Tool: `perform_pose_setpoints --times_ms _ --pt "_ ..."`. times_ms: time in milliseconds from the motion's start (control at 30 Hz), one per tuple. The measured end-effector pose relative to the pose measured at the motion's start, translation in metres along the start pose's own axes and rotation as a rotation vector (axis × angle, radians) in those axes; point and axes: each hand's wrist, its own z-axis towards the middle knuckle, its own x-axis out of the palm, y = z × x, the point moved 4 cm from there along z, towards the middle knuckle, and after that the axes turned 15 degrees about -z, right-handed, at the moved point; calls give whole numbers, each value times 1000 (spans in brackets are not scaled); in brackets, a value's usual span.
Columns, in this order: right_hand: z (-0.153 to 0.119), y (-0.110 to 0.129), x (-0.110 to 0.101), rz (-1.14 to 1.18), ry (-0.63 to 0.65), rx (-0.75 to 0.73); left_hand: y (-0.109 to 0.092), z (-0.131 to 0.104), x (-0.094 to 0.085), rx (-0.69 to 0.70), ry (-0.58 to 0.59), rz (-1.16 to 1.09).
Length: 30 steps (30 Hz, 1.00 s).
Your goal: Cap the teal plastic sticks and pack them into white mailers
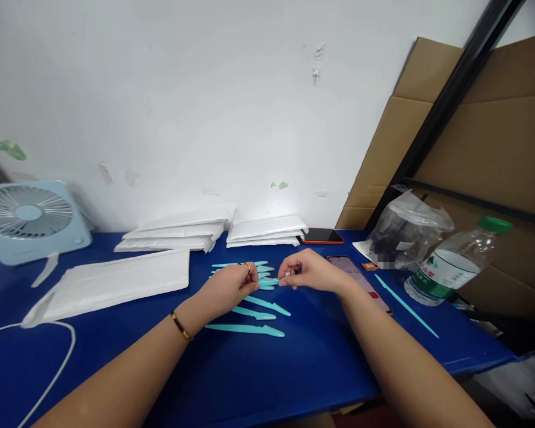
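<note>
Between my two hands is a turquoise eyebrow razor (pixel 268 283), held just above the table. My left hand (pixel 232 288) is closed in a pinch on its left part. The fingertips of my right hand (pixel 305 270) pinch its right end; what else they may hold is too small to make out. Several more turquoise razors lie roughly side by side under and around my left hand, among them a front razor (pixel 245 329). Part of this row is hidden by my fingers.
White padded envelopes (pixel 173 235) are stacked along the wall, with a single envelope (pixel 120 282) at left. A fan (pixel 29 217) stands far left. To the right are a phone (pixel 356 276), a lone turquoise stick (pixel 405 306), a plastic bag (pixel 405 232) and a water bottle (pixel 455 264).
</note>
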Motion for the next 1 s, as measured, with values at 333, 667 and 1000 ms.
perform_pose_setpoints --times_ms 333,667,1000 --pt "-2 -59 -30 -577 -224 213 -14 -6 3 128 154 197" --pt "0 -63 -17 -609 -61 285 -4 -4 4 43 106 106" --pt "-13 -71 -32 -524 -53 361 5 1 -5 -49 -77 -378"
